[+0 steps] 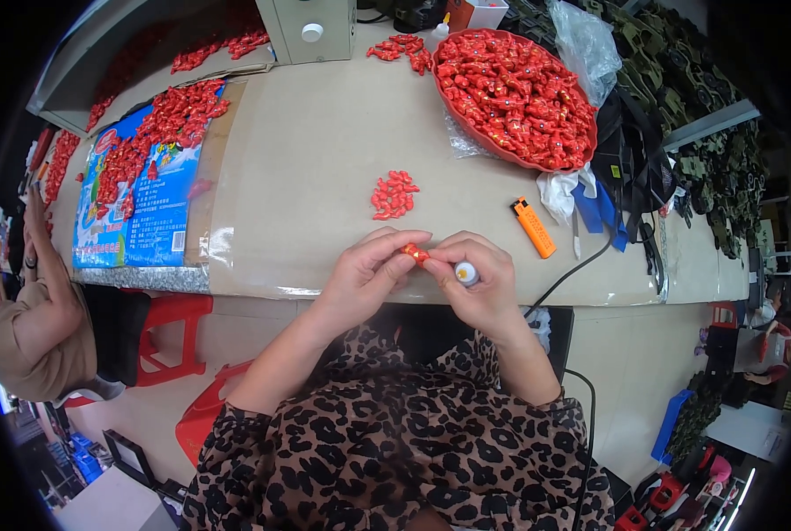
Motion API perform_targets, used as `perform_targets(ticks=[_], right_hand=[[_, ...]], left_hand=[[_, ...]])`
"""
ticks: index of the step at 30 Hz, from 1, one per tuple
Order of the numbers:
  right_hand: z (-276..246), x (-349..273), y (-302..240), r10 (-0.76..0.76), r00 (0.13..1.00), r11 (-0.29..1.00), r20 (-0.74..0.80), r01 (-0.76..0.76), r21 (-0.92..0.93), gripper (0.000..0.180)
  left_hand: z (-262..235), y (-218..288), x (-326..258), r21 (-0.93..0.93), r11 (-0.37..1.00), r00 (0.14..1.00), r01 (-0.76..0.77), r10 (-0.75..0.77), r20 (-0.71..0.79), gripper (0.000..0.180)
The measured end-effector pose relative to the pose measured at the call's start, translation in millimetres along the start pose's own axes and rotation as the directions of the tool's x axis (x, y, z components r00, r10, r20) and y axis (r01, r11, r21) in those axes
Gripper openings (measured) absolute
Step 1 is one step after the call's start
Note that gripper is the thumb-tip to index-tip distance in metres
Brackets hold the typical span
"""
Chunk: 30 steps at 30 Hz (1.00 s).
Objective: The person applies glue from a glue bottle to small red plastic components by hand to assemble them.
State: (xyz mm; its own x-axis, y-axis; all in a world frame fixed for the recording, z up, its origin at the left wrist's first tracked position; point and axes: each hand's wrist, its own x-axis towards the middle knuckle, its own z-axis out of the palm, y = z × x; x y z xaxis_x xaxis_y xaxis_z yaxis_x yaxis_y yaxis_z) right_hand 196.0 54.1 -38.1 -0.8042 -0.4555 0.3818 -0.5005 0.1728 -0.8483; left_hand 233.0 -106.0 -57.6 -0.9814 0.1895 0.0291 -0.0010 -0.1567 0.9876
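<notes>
Hands meet at the near edge of the desk (pixel 325 159). Left hand (pixel 364 270) pinches a small red piece (pixel 416 255) between thumb and fingertips; its long axis runs left to right, pointing toward the right hand (pixel 479 279), which grips a small white-capped bottle (pixel 466 274) just beside it. A small red pile (pixel 393 195) lies farther in; a red tray (pixel 466 115) occupies the far right corner.

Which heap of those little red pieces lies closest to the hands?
The small loose cluster on the bare tabletop, just beyond the hands. The red basket's load and the spread on the blue printed sheet lie farther away.
</notes>
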Motion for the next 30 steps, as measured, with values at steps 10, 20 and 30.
perform_targets(ticks=[10,20,30], right_hand=[[-2.5,1.3,10.7,0.111,0.993,0.963,0.048,-0.119,0.241,0.009],[3.4,-2.7,16.5,-0.025,0.999,0.995,-0.028,0.027,0.096,0.007],[2.6,1.0,18.2,0.035,0.999,0.998,0.022,-0.036,0.054,0.006]], left_hand=[[-2.9,-0.7,1.7,-0.155,0.987,0.998,0.045,-0.037,0.052,0.026],[-3.6,-1.1,1.3,-0.124,0.991,0.996,0.048,-0.038,0.076,0.028],[-3.7,-0.1,3.9,-0.186,0.975,0.992,0.118,-0.107,0.064,0.025]])
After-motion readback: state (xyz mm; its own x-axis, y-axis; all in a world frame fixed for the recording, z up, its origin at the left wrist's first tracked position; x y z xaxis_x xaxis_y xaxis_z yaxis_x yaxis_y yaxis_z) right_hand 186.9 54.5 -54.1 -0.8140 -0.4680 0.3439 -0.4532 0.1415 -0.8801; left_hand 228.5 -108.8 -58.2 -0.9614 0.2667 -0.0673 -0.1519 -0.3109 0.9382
